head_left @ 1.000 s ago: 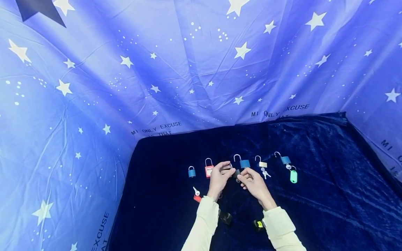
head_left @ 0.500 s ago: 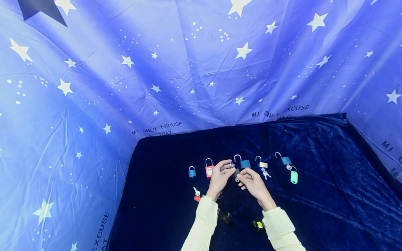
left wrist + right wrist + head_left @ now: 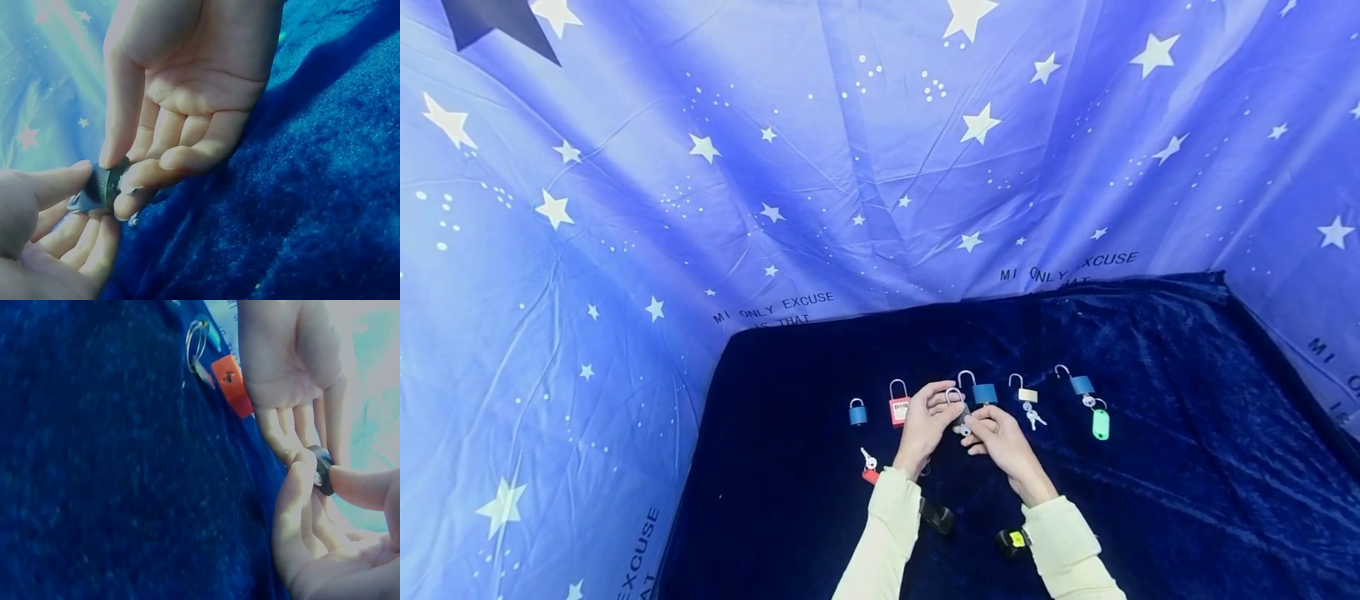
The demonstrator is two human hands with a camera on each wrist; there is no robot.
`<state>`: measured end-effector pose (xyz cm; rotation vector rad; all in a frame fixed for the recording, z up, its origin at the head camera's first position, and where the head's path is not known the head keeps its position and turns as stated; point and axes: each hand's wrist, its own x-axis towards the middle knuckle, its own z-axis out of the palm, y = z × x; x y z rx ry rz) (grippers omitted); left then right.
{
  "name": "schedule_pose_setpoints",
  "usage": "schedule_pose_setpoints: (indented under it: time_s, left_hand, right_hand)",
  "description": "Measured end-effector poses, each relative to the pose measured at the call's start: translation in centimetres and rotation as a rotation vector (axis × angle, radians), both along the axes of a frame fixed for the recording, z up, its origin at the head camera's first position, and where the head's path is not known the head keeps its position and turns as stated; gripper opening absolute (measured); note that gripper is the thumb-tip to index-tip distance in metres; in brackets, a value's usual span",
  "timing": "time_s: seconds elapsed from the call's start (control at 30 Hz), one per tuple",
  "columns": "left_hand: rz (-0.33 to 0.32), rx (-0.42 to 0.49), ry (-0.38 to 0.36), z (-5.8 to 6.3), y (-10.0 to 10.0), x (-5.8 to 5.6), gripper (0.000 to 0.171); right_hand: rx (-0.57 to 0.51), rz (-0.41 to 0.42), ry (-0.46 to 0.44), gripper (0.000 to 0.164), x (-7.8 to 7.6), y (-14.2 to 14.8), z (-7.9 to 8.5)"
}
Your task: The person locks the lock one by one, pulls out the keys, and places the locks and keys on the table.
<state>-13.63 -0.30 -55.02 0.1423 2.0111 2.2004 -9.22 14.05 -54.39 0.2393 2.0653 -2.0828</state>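
Both hands hold one small dark padlock (image 3: 99,189) between them, above the dark blue cloth. My left hand (image 3: 925,425) pinches its body from the left, and the silver shackle (image 3: 952,391) shows beside those fingers in the head view. From the other side my right hand (image 3: 1013,454) pinches the lower end, its thumb on the dark body in the right wrist view. A small silver piece (image 3: 966,431) shows at that end, half hidden by fingertips. Whether it is a key cannot be told. Just behind the hands lies a blue padlock (image 3: 984,392) with its shackle raised.
Also on the cloth (image 3: 1150,500) lie a small blue padlock (image 3: 858,414), a red padlock (image 3: 899,410), a brass padlock (image 3: 1027,395) with keys (image 3: 1035,417), and another blue padlock (image 3: 1080,385) with a green tag (image 3: 1101,423). Keys with a red tag (image 3: 870,476) lie left of the left wrist.
The dark padlock has turned between the hands, so more of its shackle shows. My right hand has shifted slightly left and down. The left hand stays nearly still.
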Motion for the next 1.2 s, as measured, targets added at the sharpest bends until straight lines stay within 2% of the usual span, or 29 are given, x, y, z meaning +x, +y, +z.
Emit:
schedule_pose_setpoints:
  time_s: [0.2,0.53,0.7,0.83,0.97,1.2]
  left_hand:
    - [0.005,-0.013,0.011,0.1,-0.3,-0.1,0.040]
    - [0.045,-0.046,-0.005,0.3,-0.3,0.1,0.039]
    - [0.031,-0.048,0.001,0.3,-0.5,0.0,0.040]
    - [0.012,-0.043,0.039,0.1,-0.7,0.0,0.042]
    - [0.027,-0.062,0.099,0.0,-0.8,0.0,0.042]
    - [0.092,-0.054,0.034,0.5,-0.2,0.2,0.040]
  right_hand:
    - [-0.057,-0.009,0.001,0.019,0.1,-0.2,0.3]
    - [-0.066,-0.032,-0.006,0.023,0.1,-0.5,0.5]
    - [-0.081,-0.039,-0.007,0.024,0.0,-0.7,0.6]
    - [-0.088,-0.039,0.004,0.026,0.0,-0.8,0.8]
    - [-0.109,-0.059,0.014,0.027,0.0,-1.0,1.0]
    - [-0.114,-0.118,0.015,0.027,-0.1,-1.4,1.1]
